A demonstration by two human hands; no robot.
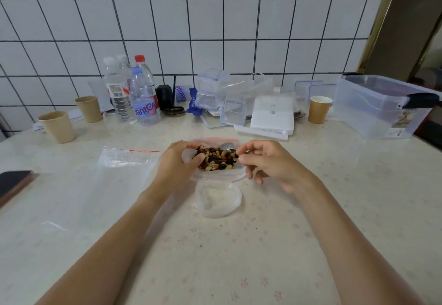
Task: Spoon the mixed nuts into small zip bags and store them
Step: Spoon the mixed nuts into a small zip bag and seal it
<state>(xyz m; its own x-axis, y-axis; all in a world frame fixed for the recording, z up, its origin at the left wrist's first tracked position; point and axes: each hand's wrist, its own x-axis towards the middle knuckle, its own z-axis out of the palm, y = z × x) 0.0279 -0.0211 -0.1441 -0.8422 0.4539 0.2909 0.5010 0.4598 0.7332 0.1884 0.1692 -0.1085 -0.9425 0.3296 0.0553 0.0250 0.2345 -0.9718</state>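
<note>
On the far left a dark phone [14, 185] lies at the table's edge, and two paper cups [58, 126] stand behind it, none of it part of our job. Next comes an empty zip bag [126, 157] lying flat with its red strip toward the wall; we judge it to be waiting its turn, unfilled.

Our left hand [178, 163] is curled around the left edge of the big bag of mixed nuts [217, 158], fingers pinching the plastic to hold its mouth open. A spoon [227, 146] lies in the bag at the far side of the nuts, its bowl just showing; neither hand is on it. Just in front of the big bag sits a small clear bag [216, 198], open and seemingly empty. Our right hand [267, 163] pinches the right lip of the big bag between thumb and forefinger, the other fingers loosely bent.

On the right a large clear storage box [380, 106] stands by the wall; whether it holds any filled bags we cannot tell.

So we read the task as barely begun: no portion visibly spooned, sealed or stored.
</note>
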